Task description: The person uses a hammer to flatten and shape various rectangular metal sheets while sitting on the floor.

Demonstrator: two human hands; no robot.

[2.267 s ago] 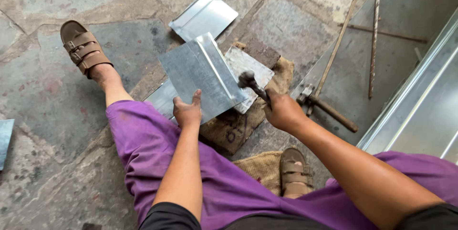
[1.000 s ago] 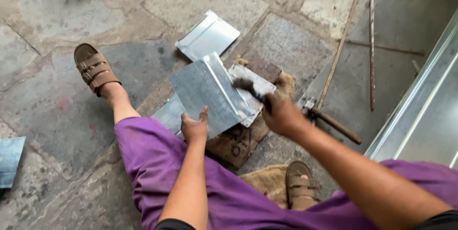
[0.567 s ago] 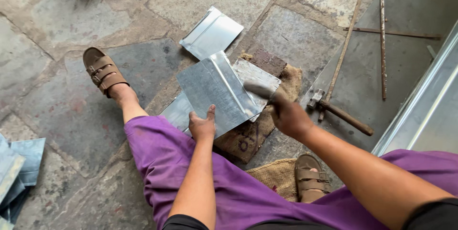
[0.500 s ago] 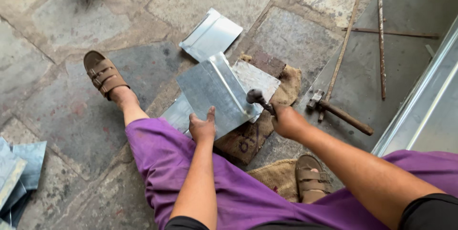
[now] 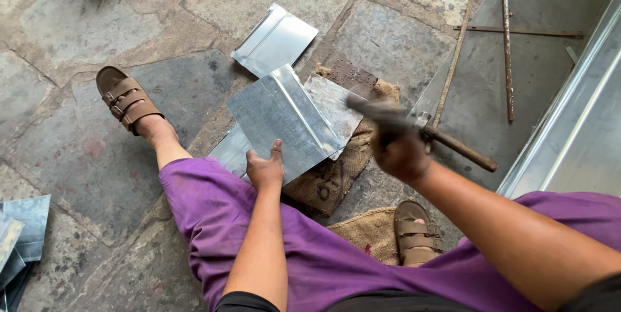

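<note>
Metal sheet [image 5: 281, 121] lies on sacking [image 5: 330, 182] over stone floor [image 5: 77, 47].

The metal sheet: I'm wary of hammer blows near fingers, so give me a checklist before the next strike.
1. Left hand steadies the metal sheet at its near edge: ok.
2. Left fingers away from the folded ridge: ok.
3. Right hand grips the hammer: ok, though blurred.
4. Sheet rests on the block with burlap sacking: ok.
5. Hammer head aligned with the ridge: cannot tell.
</note>
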